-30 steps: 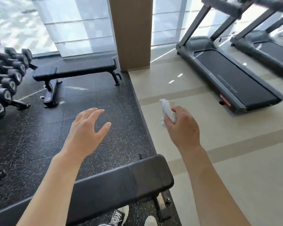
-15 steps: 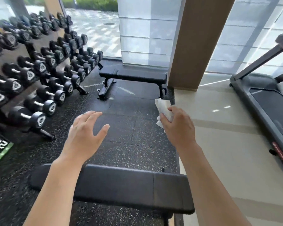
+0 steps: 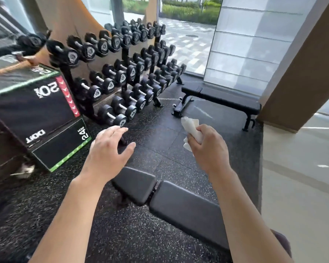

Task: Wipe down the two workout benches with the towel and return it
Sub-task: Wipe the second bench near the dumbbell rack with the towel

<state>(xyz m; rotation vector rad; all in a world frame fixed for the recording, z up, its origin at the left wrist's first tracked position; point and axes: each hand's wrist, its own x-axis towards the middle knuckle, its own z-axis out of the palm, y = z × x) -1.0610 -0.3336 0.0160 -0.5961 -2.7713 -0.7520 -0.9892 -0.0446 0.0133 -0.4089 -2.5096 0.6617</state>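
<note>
The right hand (image 3: 207, 149) grips a crumpled white towel (image 3: 191, 128), seemingly paper, above the near bench (image 3: 182, 209); the left hand (image 3: 106, 154) hovers with its grip empty and spread.

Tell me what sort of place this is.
Most likely a gym's free-weights area: a tiered dumbbell rack stands along the wall, two padded workout benches sit on speckled rubber flooring, and a plyo box stands beside the rack.

Occlusions and cut-offs, head view

Towel (image 3: 191, 128) mostly buried in right hand (image 3: 207, 149); near bench (image 3: 179, 207) partly behind both forearms, end cut by bottom edge; plyo box (image 3: 36, 114) left of hands blurred, cropped.
</note>
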